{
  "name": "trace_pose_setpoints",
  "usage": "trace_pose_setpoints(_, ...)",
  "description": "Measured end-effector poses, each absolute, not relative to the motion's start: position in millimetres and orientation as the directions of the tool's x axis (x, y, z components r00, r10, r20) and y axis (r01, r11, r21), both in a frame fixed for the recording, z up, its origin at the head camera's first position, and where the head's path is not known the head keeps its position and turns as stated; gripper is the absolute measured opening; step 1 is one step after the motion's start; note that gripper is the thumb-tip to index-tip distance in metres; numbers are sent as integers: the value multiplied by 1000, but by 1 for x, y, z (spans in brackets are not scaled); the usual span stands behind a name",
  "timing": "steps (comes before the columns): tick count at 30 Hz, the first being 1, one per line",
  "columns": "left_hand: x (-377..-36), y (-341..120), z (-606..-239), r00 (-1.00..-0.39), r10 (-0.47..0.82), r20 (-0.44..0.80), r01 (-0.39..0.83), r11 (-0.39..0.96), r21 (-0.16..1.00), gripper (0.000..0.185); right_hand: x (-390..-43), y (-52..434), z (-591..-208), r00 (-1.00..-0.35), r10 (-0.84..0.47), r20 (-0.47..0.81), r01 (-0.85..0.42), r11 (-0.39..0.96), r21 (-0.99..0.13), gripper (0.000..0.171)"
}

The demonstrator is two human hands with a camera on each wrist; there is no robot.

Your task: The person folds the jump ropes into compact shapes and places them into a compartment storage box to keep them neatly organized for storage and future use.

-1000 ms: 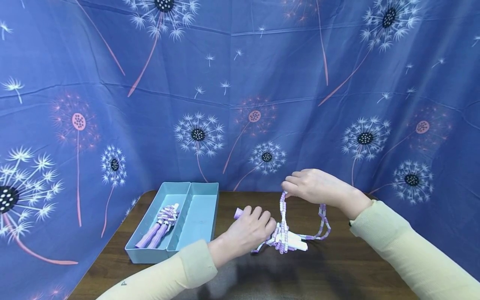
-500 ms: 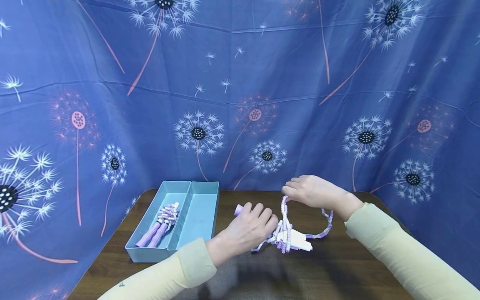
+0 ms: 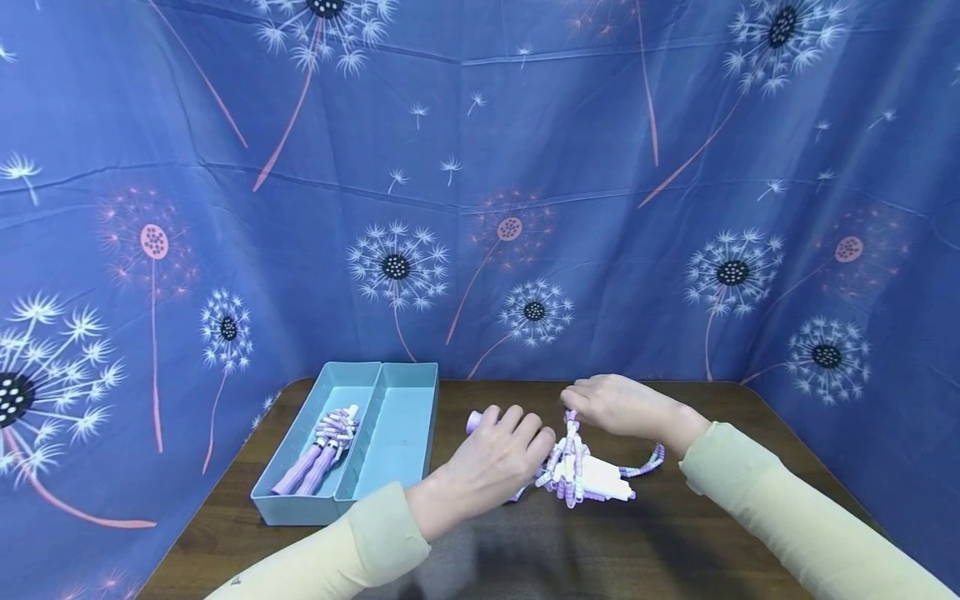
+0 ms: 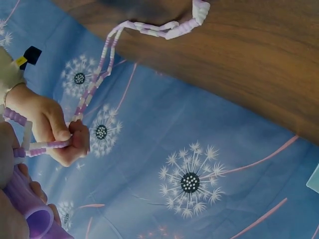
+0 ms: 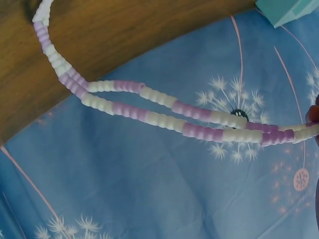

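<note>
A purple-and-white beaded skipping rope (image 3: 581, 477) lies bunched on the brown table (image 3: 675, 533), with white handle parts under the bundle. My left hand (image 3: 501, 452) grips its purple handle (image 3: 476, 421), also seen as the purple handle (image 4: 31, 211) in the left wrist view. Just above the bundle, my right hand (image 3: 611, 404) pinches a doubled strand of the beads. The left wrist view shows this right hand (image 4: 56, 130) with the strand (image 4: 94, 84) running from it to the table. A loop of the rope (image 3: 649, 461) trails right; the doubled beads (image 5: 164, 107) cross the right wrist view.
A light blue two-compartment tray (image 3: 390, 454) stands at the table's left. A second bundled purple rope (image 3: 324, 446) lies in its left compartment. A blue dandelion-print cloth (image 3: 480, 208) hangs close behind and at both sides of the table.
My right hand has come down toward the table with the strand, and the hanging loop has shortened and settled. My left hand has stayed on the handle.
</note>
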State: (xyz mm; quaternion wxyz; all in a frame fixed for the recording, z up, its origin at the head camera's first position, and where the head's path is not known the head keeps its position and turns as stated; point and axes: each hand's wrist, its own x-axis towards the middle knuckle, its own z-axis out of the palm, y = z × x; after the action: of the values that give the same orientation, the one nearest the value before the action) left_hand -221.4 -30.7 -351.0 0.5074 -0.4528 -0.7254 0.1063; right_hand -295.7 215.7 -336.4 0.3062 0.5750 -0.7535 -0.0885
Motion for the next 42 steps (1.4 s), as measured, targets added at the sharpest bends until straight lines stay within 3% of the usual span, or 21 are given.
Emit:
trace_pose_setpoints(3, -219, -32, -352, -79, 764, 640, 563, 564, -604, 35, -297, 214, -341, -148, -918, 367, -819, 322, 474, 11)
trace_pose_setpoints(7, -216, -33, -351, -52, 759, 649, 581, 552, -599, 31, -297, 216, -347, -183, -911, 371, -833, 344, 433, 14)
trace_pose_setpoints(11, -211, -31, -347, -16, 746, 666, 607, 537, -586, 17, -297, 224, -351, -289, -894, 343, -847, 405, 344, 16)
trace_pose_setpoints(15, -208, -29, -344, -9, 740, 673, 619, 533, -577, 18, -296, 234, -357, -378, -869, 319, -841, 467, 275, 23)
trace_pose_setpoints(19, -209, -30, -342, -28, 727, 686, 625, 548, -556, 32, -295, 232, -366, -346, -870, 350, -828, 459, 323, 21)
trace_pose_setpoints(22, -210, -32, -338, -78, 702, 708, 639, 580, -505, 43, -291, 228, -372, -332, -867, 370, -822, 459, 337, 17)
trace_pose_setpoints(25, -214, -34, -335, -145, 665, 732, 651, 621, -435, 49, -286, 227, -376, -422, -824, 378, -837, 514, 187, 17)
trace_pose_setpoints(28, -218, -37, -331, -203, 622, 757, 650, 663, -371, 57, -279, 226, -379, -589, -727, 353, -799, 591, -116, 20)
trace_pose_setpoints(29, -220, -38, -330, -212, 606, 767, 646, 676, -356, 59, -278, 225, -381, -597, -720, 355, -793, 597, -123, 21)
trace_pose_setpoints(32, -224, -40, -328, -241, 560, 793, 630, 711, -311, 58, -276, 219, -385, -519, -769, 373, -806, 585, 85, 36)
trace_pose_setpoints(35, -228, -40, -328, -284, 521, 805, 618, 742, -262, 52, -277, 209, -388, -311, -831, 461, -769, 505, 393, 45)
trace_pose_setpoints(38, -233, -40, -328, -350, 475, 808, 609, 770, -189, 48, -274, 199, -391, -264, -808, 526, -779, 500, 377, 33)
trace_pose_setpoints(42, -239, -39, -329, -409, 417, 812, 582, 805, -120, 48, -263, 188, -391, -315, -784, 535, -779, 535, 326, 23)
